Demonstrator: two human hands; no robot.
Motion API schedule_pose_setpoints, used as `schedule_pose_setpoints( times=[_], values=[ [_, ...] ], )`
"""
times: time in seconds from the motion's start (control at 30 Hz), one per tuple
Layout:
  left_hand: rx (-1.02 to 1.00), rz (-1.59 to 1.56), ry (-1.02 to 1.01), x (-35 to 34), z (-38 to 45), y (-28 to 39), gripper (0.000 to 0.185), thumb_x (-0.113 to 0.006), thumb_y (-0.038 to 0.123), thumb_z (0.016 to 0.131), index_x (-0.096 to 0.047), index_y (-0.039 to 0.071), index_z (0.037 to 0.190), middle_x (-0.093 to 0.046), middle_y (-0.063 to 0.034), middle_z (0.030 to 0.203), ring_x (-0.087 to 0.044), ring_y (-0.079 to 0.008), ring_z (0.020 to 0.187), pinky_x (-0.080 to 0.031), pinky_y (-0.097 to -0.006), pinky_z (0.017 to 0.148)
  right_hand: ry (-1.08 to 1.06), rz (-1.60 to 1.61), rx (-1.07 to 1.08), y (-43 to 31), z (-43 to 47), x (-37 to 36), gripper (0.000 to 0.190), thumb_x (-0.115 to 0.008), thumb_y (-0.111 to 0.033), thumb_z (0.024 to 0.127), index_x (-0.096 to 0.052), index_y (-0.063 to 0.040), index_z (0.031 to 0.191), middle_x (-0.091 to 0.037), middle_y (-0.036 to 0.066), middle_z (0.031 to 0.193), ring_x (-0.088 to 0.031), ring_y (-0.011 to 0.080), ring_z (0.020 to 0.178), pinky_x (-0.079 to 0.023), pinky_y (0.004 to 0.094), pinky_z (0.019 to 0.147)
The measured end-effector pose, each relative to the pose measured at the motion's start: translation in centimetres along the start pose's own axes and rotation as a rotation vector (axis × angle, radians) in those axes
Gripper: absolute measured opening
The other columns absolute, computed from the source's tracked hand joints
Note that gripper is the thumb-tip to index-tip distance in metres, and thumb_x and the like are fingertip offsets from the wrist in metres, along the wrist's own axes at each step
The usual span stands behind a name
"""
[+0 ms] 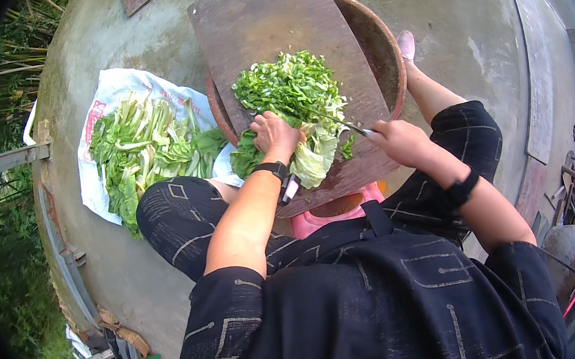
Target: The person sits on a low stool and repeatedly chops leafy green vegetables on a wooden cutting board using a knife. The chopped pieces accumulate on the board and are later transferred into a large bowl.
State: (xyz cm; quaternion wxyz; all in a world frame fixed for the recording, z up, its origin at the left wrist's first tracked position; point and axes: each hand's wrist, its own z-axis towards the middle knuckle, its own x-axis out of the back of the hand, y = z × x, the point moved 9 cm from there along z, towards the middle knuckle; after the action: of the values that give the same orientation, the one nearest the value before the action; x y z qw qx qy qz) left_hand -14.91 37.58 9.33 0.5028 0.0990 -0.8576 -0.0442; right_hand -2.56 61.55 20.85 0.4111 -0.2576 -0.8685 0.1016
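A dark wooden board (pixel 268 25) lies across a large round clay-coloured basin (pixel 394 59). My left hand (pixel 276 137) grips a bunch of leafy greens (pixel 317 157) against the board, its pale leaves hanging towards me. In my right hand (pixel 402 144) is the handle of a knife (pixel 346 123). The blade reaches left to the greens beside my left hand; its far end is hidden among the leaves. Beyond both hands sits a heap of chopped greens (pixel 289 82). A small chopped scrap (pixel 347 147) rests apart, near the knife.
Uncut leafy greens (pixel 148 142) are piled on a white printed sack (pixel 110 91) on the concrete floor to the left. A pink plastic stool (pixel 304 225) shows between my legs. Metal rods and a rounded tank (pixel 568 252) stand at the right; a metal railing (pixel 71 281) borders plants at left.
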Motion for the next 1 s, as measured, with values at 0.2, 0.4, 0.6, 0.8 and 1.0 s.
schedule_pose_setpoints(
  times=[0.2, 0.4, 0.6, 0.8, 1.0],
  values=[
    [-0.150, 0.172, 0.050, 0.9, 1.0, -0.2, 0.103, -0.096, 0.052, 0.045, -0.060, 0.000, 0.126, -0.044, -0.0163, 0.142, -0.037, -0.0342, 0.136, -0.039, -0.0543, 0.106, -0.118, -0.221, -0.159, 3.5, -3.0, -2.0, 0.040, -0.050, -0.038, 0.101, -0.071, -0.005, 0.109, -0.073, 0.021, 0.107, -0.070, 0.0394, 0.103, -0.055, 0.0492, 0.090],
    [-0.127, -0.024, -0.048, -0.7, 1.9, -1.8, 0.097, -0.095, 0.046, 0.046, -0.059, 0.001, 0.125, -0.062, -0.0187, 0.132, -0.058, -0.0337, 0.125, -0.045, -0.0496, 0.105, -0.135, -0.065, -0.131, 1.3, 0.1, -6.6, 0.041, -0.051, -0.038, 0.100, -0.073, -0.005, 0.111, -0.073, 0.022, 0.113, -0.069, 0.0402, 0.107, -0.053, 0.0494, 0.094],
    [-0.143, -0.011, 0.138, 3.7, 2.0, -1.2, 0.088, -0.093, 0.039, 0.048, -0.060, 0.001, 0.120, -0.067, -0.0172, 0.122, -0.060, -0.0346, 0.119, -0.045, -0.0522, 0.100, -0.093, 0.358, -0.096, -0.8, 3.0, -10.3, 0.042, -0.052, -0.038, 0.101, -0.071, 0.000, 0.106, -0.074, 0.023, 0.094, -0.073, 0.0407, 0.085, -0.057, 0.0506, 0.077],
    [-0.108, 0.018, 0.280, 2.4, -1.5, 0.2, 0.096, -0.095, 0.044, 0.057, -0.043, 0.005, 0.129, -0.052, -0.0148, 0.127, -0.047, -0.0338, 0.124, -0.035, -0.0528, 0.103, -0.259, 0.962, -0.279, 0.2, 5.0, -13.8, 0.036, -0.052, -0.031, 0.106, -0.069, 0.001, 0.108, -0.057, 0.009, 0.066, -0.055, 0.0220, 0.044, -0.046, 0.0408, 0.037],
    [-0.154, 0.063, 0.270, -0.2, -0.7, 0.9, 0.101, -0.094, 0.042, 0.059, -0.040, 0.004, 0.136, -0.051, -0.0148, 0.126, -0.048, -0.0335, 0.122, -0.035, -0.0524, 0.100, -0.218, 0.610, -0.287, 2.6, -1.9, -7.8, 0.037, -0.051, -0.035, 0.104, -0.068, -0.002, 0.098, -0.064, 0.016, 0.068, -0.068, 0.0328, 0.060, -0.051, 0.0474, 0.055]
  ],
)
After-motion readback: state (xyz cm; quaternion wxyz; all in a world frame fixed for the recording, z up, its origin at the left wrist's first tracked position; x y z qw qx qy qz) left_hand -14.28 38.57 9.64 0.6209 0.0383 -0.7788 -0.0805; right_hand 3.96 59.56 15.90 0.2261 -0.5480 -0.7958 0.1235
